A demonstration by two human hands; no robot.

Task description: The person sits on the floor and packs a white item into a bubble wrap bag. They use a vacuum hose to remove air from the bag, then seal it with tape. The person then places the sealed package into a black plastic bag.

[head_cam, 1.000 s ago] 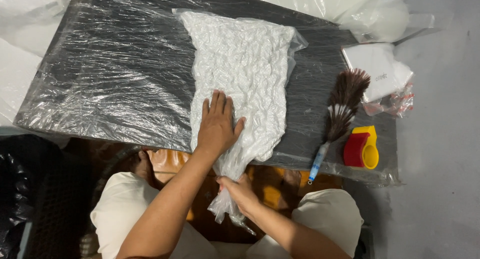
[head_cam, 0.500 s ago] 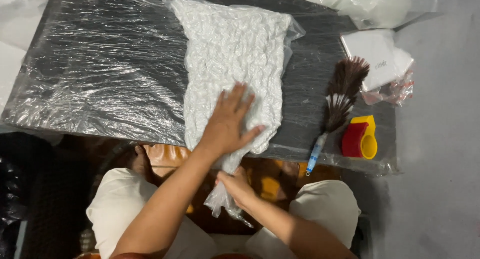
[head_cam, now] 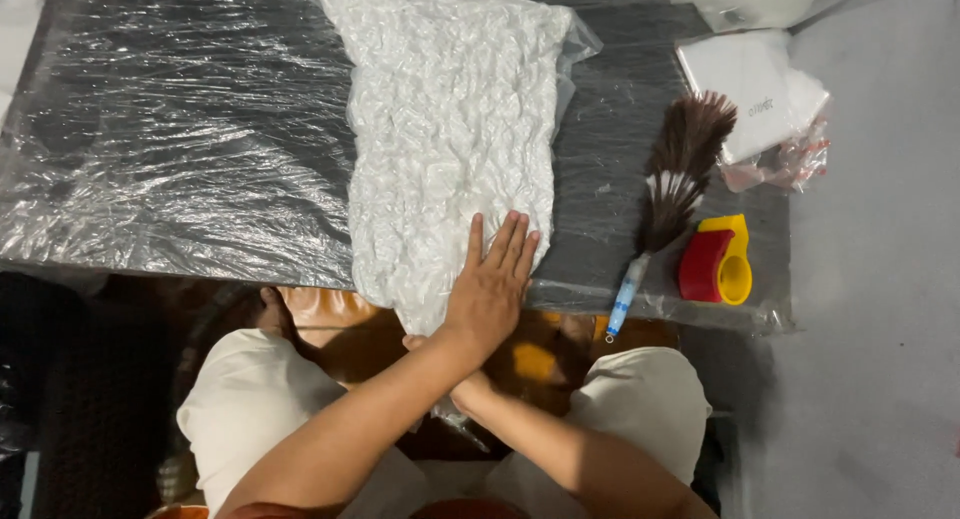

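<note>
A white crinkled padded bag in clear plastic (head_cam: pixel 450 129) lies across a dark table wrapped in plastic film (head_cam: pixel 180 149). Its narrow end hangs over the near edge. My left hand (head_cam: pixel 492 287) lies flat, palm down, on the bag's near right corner, with the fingers pointing away from me. My right hand (head_cam: pixel 420 345) is below the table edge, mostly hidden under my left wrist. It grips the bag's hanging end, and a bit of plastic (head_cam: pixel 462 424) shows beneath it.
A brown feather duster with a blue handle (head_cam: pixel 670 194) lies to the right of the bag, beside a red and yellow tape dispenser (head_cam: pixel 715 261). White packets in plastic (head_cam: pixel 760 84) sit at the table's far right corner. My knees in pale trousers are below the edge.
My left hand has slid over the bag from its middle to the near right corner and now lies flat. My right hand stays at the hanging end.
</note>
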